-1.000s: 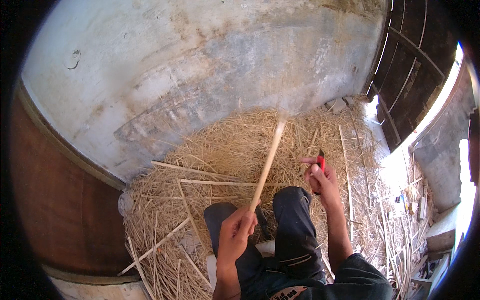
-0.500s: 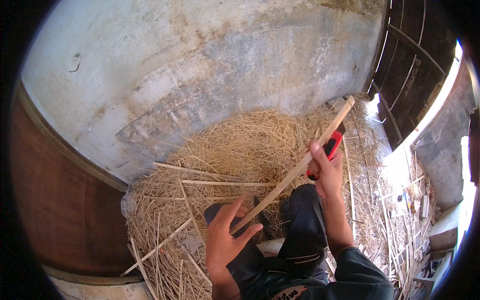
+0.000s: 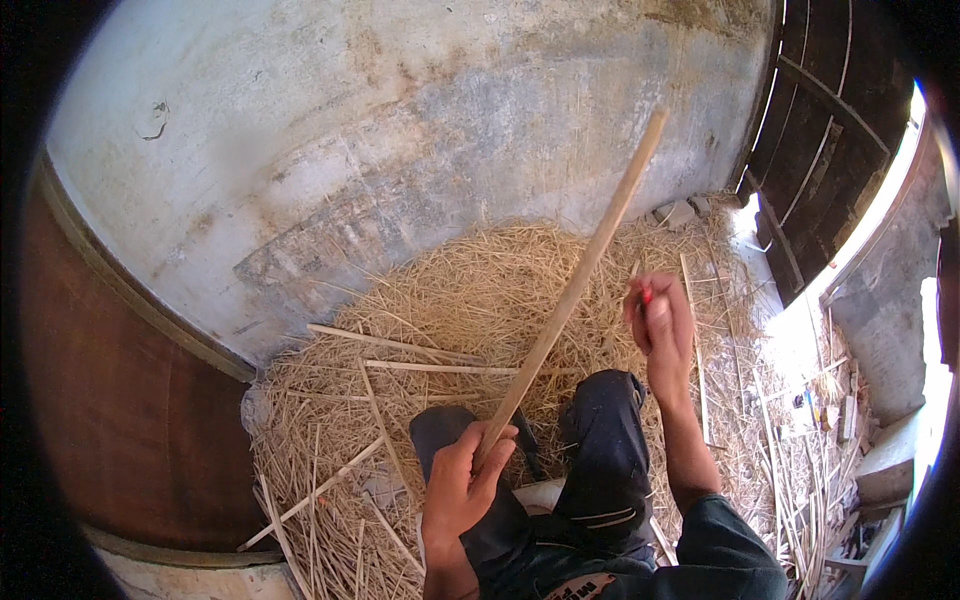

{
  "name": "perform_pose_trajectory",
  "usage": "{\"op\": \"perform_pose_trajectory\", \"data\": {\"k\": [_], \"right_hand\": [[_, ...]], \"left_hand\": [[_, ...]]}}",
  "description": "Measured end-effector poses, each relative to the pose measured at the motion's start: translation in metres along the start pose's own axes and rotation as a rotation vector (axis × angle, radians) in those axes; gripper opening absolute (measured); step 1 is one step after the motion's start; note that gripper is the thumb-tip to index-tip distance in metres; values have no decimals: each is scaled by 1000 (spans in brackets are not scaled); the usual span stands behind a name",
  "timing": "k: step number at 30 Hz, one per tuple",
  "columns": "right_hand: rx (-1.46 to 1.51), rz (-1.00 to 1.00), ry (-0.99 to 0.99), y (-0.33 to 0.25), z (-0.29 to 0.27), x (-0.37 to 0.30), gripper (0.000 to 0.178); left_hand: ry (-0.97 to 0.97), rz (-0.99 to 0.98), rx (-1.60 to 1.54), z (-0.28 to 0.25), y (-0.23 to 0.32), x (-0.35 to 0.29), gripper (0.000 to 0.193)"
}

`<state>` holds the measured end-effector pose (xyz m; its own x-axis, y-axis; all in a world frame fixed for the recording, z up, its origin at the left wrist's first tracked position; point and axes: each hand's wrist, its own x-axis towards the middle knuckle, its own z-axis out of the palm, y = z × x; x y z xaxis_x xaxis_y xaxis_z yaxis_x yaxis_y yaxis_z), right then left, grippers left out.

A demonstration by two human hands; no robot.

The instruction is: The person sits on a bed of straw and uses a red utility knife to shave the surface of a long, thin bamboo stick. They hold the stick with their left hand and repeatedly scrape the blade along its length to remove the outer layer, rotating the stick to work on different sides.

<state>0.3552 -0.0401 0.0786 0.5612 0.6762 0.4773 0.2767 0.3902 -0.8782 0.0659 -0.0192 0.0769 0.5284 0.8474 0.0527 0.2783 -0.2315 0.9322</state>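
My left hand (image 3: pixel 462 490) is closed round the lower end of a long pale wooden stick (image 3: pixel 572 290). The stick slants up and to the right, its far end standing out in front of the wall. To the right of the stick and apart from it, my right hand (image 3: pixel 668 325) is curled round the red utility knife (image 3: pixel 646 296). Only a small red bit of the knife shows; its blade is hidden or blurred. A dark, narrow tool (image 3: pixel 527 447) lies between my knees, partly hidden, its kind unclear.
Pale wood shavings (image 3: pixel 490 270) cover the floor in front of me, heaped against the stained wall (image 3: pixel 400 130). Several cut sticks (image 3: pixel 440 367) lie on the shavings at left. A brown panel (image 3: pixel 140 400) stands left, and a dark wooden door (image 3: pixel 820 130) at the far right.
My left hand has taken hold of the stick's lower end, and my right hand has let the stick go, keeping the knife. The stick now points more steeply upward.
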Motion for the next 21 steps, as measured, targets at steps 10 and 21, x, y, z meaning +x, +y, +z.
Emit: {"op": "perform_pose_trajectory", "data": {"k": [10,21], "right_hand": [[-470,-453,-430,-29,13,-43,41],[-522,-533,-387,-30,22,-47,41]], "left_hand": [[-60,-49,-378,18,5,7,34],[123,53,147,35,31,6,34]]}}
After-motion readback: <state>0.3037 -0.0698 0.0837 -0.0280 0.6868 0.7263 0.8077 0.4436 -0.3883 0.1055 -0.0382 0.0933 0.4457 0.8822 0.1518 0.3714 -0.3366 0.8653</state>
